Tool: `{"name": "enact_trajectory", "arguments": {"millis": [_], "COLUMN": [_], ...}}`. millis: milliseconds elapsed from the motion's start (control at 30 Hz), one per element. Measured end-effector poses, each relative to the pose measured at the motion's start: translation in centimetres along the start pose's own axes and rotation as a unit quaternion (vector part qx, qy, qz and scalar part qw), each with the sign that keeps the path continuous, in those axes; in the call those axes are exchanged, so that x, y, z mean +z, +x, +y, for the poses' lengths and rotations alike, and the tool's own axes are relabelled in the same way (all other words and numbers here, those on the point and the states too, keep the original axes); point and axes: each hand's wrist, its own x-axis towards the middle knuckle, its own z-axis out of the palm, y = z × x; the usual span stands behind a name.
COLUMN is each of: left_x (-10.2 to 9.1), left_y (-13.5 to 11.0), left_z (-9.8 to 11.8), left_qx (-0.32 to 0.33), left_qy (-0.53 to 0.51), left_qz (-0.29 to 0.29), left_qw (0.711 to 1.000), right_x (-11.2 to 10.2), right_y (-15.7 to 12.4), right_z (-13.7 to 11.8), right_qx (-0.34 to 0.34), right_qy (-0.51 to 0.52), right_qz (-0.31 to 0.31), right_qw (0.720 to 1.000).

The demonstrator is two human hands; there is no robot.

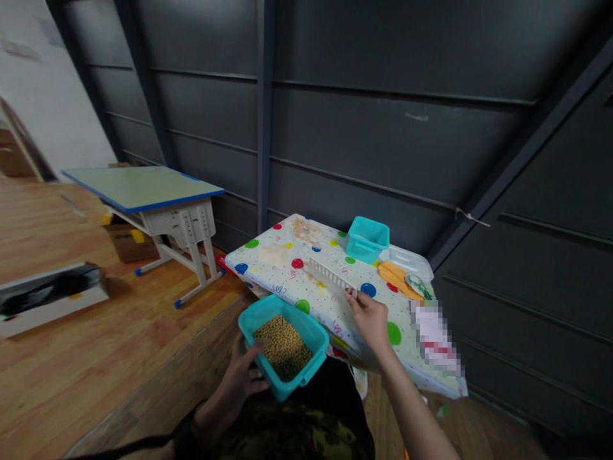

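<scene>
The left hand (pixel 242 374) grips the near side of a teal bin (pixel 283 345) of beans (pixel 282 348), holding it just below the table (pixel 287 255) edge. The right hand (pixel 371 319) reaches out, arm extended, fingers closed on the end of a white comb-like scraper (pixel 330 276) lying on the spotted cloth. It looks like a sweeping stroke in hand — the scraper would need drawing toward the bin.
</scene>
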Motion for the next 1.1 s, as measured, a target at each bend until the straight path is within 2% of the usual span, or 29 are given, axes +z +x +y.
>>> {"name": "enact_trajectory", "arguments": {"millis": [67,233,400,567,833,1100], "left_x": [0.2,0.3,1.0,1.7,2.4,2.4], "left_y": [-0.1,-0.4,-1.5,-2.2,-2.6,-2.9], "left_z": [0.1,0.0,0.2,-0.1,-0.3,-0.2], "left_qx": [0.015,0.016,0.026,0.043,0.036,0.053], "left_qy": [0.017,0.031,0.027,0.013,0.005,0.012], "left_qz": [0.014,-0.002,0.005,0.002,0.029,0.019], "left_qw": [1.000,0.999,0.999,0.999,0.999,0.998], "right_x": [-0.1,-0.4,-0.6,-1.1,-1.4,-1.4], "right_y": [-0.2,-0.7,-1.5,-2.4,-4.4,-5.4], "right_z": [-0.3,-1.2,-2.0,-2.7,-4.5,-5.8], "right_qx": [0.002,0.004,-0.002,-0.021,-0.034,-0.058], "right_qy": [0.009,0.022,0.034,0.016,0.038,0.036], "right_qz": [-0.008,0.005,-0.017,0.007,-0.044,-0.042], "right_qw": [1.000,1.000,0.999,1.000,0.998,0.997]}}
